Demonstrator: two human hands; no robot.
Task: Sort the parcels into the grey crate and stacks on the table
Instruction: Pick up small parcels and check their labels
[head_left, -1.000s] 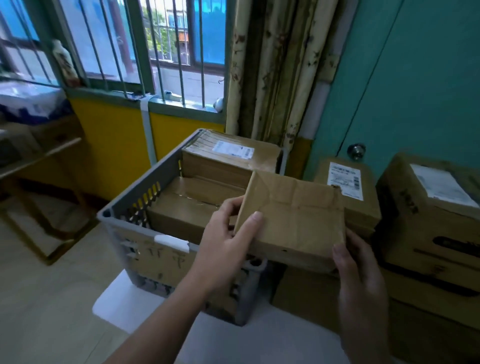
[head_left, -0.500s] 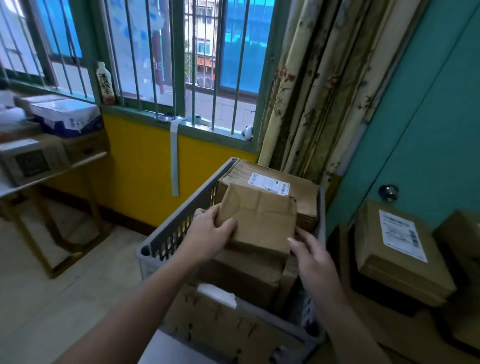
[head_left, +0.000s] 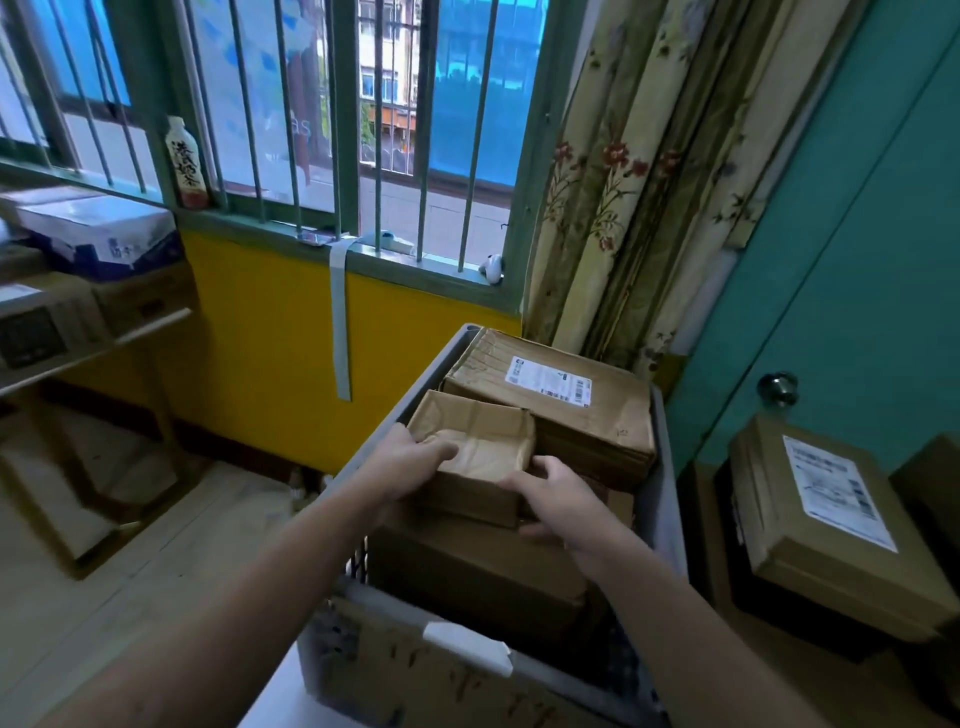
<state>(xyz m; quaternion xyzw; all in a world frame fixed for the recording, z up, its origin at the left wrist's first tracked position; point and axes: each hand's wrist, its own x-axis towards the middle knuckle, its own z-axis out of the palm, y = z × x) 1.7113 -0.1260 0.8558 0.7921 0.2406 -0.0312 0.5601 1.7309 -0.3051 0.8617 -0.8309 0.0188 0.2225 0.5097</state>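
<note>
The grey crate (head_left: 667, 493) sits in front of you, packed with brown parcels. A broad parcel (head_left: 478, 566) lies low at its near end, and a labelled parcel (head_left: 566, 410) lies across the far end. To the right, apart from the crate, another labelled parcel (head_left: 826, 525) tops a stack. The small dented parcel (head_left: 478, 447) sits inside the crate on the broad one, just beside the far labelled one. Your left hand (head_left: 410, 462) grips its left edge, fingers curled over the top. Your right hand (head_left: 561, 506) holds its near right corner.
</note>
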